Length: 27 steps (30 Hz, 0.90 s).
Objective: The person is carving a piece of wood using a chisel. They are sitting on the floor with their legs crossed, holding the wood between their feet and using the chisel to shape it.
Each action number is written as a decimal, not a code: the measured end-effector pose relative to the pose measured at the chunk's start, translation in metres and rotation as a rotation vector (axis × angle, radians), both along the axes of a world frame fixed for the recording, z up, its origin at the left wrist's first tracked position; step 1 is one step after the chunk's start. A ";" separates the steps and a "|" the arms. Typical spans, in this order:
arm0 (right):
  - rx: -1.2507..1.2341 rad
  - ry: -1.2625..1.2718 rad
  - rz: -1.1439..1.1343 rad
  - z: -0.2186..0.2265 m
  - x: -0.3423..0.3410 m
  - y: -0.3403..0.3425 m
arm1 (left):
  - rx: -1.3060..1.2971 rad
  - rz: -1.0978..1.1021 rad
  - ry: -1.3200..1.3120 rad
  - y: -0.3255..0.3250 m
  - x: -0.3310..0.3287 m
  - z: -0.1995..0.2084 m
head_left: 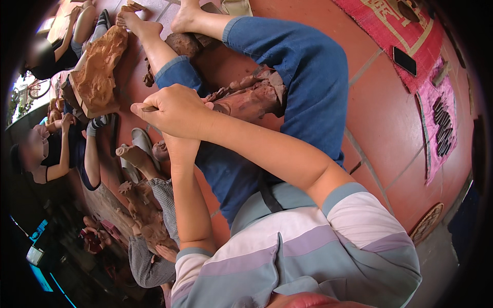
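Observation:
My right hand (172, 110) is closed round a thin brown tool handle (149, 109), whose end pokes out by the thumb. The working end of the tool is hidden. My left hand (181, 142) lies under the right one, with its wrist showing and its fingers mostly covered, so its grip cannot be made out. Just right of the hands, a reddish-brown carved wood piece (251, 97) rests between my legs, its surface cut into rough folds. My blue trouser legs flank it on both sides.
A pink cloth (428, 102) with several dark slim tools (442, 123) lies at the right, below a red mat (377, 38) and black phone (404, 61). Left, people work near a large orange-brown carving (105, 72). A wood block (184, 45) sits by my feet.

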State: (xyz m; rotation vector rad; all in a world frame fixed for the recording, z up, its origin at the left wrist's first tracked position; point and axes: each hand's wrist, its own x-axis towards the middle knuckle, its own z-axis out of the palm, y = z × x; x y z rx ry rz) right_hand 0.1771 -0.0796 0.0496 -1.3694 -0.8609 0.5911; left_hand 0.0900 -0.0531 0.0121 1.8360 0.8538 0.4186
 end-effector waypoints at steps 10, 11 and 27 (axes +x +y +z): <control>-0.021 -0.056 0.008 -0.005 -0.005 0.007 | 0.237 -0.173 0.070 -0.002 0.021 0.000; -0.029 -0.057 -0.003 -0.001 0.000 0.004 | 0.180 -0.122 0.050 0.000 0.019 0.002; 0.025 -0.274 -0.157 -0.007 -0.014 -0.028 | 0.224 -0.117 0.029 -0.024 0.009 0.006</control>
